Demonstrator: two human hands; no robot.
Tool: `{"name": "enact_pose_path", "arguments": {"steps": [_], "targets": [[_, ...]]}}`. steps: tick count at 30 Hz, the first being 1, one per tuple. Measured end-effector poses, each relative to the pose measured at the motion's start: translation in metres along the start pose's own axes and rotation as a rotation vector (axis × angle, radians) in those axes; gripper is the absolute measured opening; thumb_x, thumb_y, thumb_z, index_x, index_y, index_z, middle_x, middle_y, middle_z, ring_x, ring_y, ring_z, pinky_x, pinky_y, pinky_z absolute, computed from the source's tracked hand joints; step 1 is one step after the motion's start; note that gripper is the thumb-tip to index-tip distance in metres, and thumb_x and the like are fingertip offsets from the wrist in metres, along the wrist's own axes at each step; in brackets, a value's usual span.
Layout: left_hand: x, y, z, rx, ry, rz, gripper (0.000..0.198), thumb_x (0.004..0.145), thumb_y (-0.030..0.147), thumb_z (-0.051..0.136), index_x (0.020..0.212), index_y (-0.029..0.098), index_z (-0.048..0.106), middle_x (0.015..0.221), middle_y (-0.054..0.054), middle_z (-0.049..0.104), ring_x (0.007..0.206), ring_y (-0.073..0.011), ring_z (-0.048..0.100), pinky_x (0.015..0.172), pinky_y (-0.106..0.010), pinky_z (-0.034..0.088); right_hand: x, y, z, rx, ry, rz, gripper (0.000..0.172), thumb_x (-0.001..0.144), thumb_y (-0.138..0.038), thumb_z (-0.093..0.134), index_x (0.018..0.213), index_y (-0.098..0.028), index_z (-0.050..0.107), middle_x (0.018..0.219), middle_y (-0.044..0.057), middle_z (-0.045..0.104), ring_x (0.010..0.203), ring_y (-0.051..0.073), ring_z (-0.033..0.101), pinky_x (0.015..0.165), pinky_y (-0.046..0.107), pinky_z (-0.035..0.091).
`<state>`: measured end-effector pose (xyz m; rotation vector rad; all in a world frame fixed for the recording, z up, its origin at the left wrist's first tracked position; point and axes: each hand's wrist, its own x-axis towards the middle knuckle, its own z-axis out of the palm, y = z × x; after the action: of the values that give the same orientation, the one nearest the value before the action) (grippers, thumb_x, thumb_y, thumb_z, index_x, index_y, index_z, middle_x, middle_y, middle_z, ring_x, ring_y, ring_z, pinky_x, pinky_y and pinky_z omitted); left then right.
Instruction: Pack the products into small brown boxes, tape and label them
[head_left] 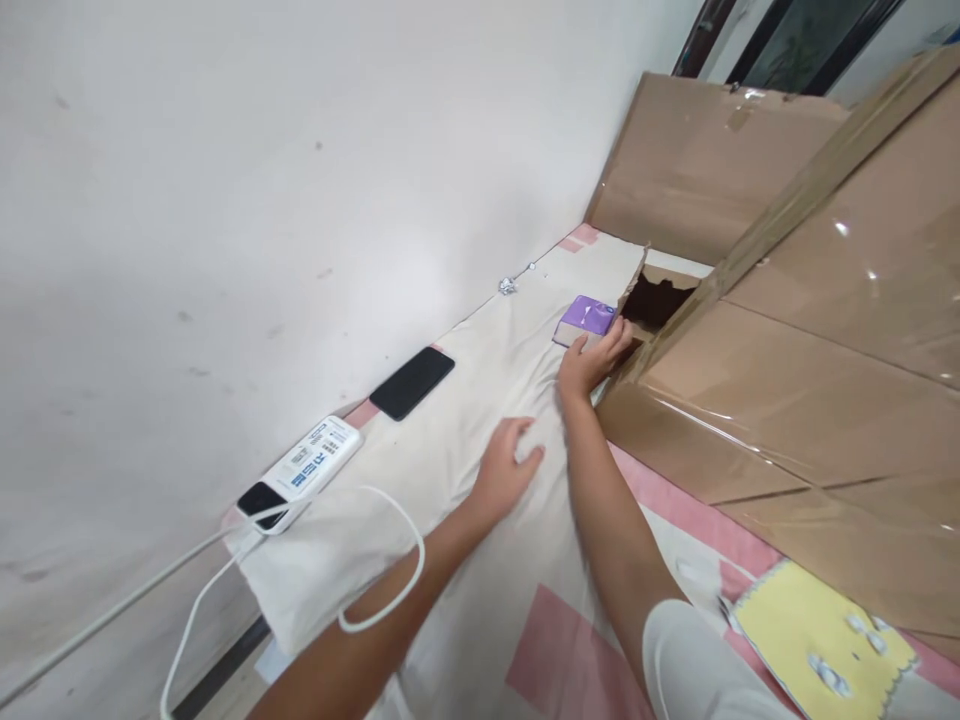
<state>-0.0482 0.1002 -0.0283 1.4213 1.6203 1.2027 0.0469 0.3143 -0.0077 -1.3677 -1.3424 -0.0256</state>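
My right hand (596,362) reaches to the near right side of a small, thick purple block like a book or box (589,315), with a pale side facing me. Its thumb is by the block's near edge, and its stretched fingers lie at the edge of an opening (660,300) in a cardboard box (810,370). Whether the fingertips touch the block or only the cardboard is hard to see. My left hand (510,465) hovers over or rests on the pale cloth (465,400), thumb and fingers apart, holding nothing.
Along the wall lie a black phone (412,382) and a white power bank (307,465) with a white cable (420,560) looping over my left forearm. Crumpled foil (508,286) sits by the wall. A yellow cloth-like piece (817,640) lies at lower right.
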Motion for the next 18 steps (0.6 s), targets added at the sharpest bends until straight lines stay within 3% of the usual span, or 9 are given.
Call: {"name": "enact_pose_path", "arguments": {"steps": [3, 7, 9, 12, 15, 18], "targets": [[0.048, 0.002, -0.004, -0.133, 0.224, -0.184, 0.041, 0.099, 0.035, 0.050, 0.137, 0.019, 0.044, 0.143, -0.020, 0.055, 0.126, -0.0275, 0.060, 0.100, -0.044, 0.052, -0.003, 0.003, 0.003, -0.010, 0.027, 0.031, 0.064, 0.090, -0.021, 0.042, 0.153, -0.013, 0.036, 0.158, 0.023, 0.034, 0.152, 0.031, 0.031, 0.123, 0.054, 0.031], [0.144, 0.015, 0.009, -0.282, 0.383, -0.263, 0.053, 0.102, 0.039, 0.051, 0.149, 0.020, 0.034, 0.159, -0.018, 0.041, 0.145, -0.0251, 0.047, 0.114, -0.037, 0.043, -0.001, 0.004, 0.005, 0.003, 0.050, 0.029, 0.059, 0.090, -0.018, 0.039, 0.149, -0.012, 0.041, 0.152, 0.023, 0.041, 0.149, 0.029, 0.037, 0.120, 0.050, 0.037], [0.187, 0.023, 0.027, -0.359, 0.371, -0.251, 0.054, 0.100, 0.039, 0.057, 0.149, 0.020, 0.041, 0.159, -0.017, 0.043, 0.147, -0.0266, 0.045, 0.117, -0.039, 0.041, 0.001, 0.003, 0.004, 0.011, 0.058, 0.032, 0.057, 0.093, -0.016, 0.032, 0.148, -0.012, 0.043, 0.150, 0.024, 0.043, 0.147, 0.028, 0.040, 0.119, 0.049, 0.039], [0.231, 0.031, 0.055, -0.460, 0.274, -0.186, 0.047, 0.098, 0.039, 0.064, 0.139, 0.018, 0.056, 0.149, -0.015, 0.054, 0.135, -0.0301, 0.055, 0.112, -0.053, 0.047, 0.004, 0.000, 0.000, 0.023, 0.070, 0.060, 0.054, 0.099, -0.019, 0.024, 0.147, -0.011, 0.046, 0.147, 0.025, 0.046, 0.144, 0.029, 0.044, 0.117, 0.049, 0.040], [0.251, 0.030, 0.074, -0.529, 0.161, -0.132, 0.037, 0.098, 0.038, 0.066, 0.128, 0.017, 0.064, 0.135, -0.012, 0.063, 0.120, -0.0265, 0.064, 0.102, -0.051, 0.055, 0.005, -0.002, -0.003, 0.010, 0.039, 0.089, 0.051, 0.103, -0.026, 0.025, 0.146, -0.012, 0.048, 0.144, 0.025, 0.047, 0.142, 0.030, 0.047, 0.112, 0.049, 0.045], [0.260, 0.018, 0.078, -0.553, 0.087, -0.134, 0.034, 0.098, 0.039, 0.065, 0.124, 0.015, 0.065, 0.125, -0.010, 0.067, 0.109, -0.0232, 0.067, 0.093, -0.046, 0.059, 0.006, -0.003, -0.004, 0.002, 0.036, 0.111, 0.046, 0.104, -0.032, 0.033, 0.142, -0.012, 0.050, 0.140, 0.025, 0.051, 0.137, 0.031, 0.051, 0.108, 0.047, 0.049]]}}
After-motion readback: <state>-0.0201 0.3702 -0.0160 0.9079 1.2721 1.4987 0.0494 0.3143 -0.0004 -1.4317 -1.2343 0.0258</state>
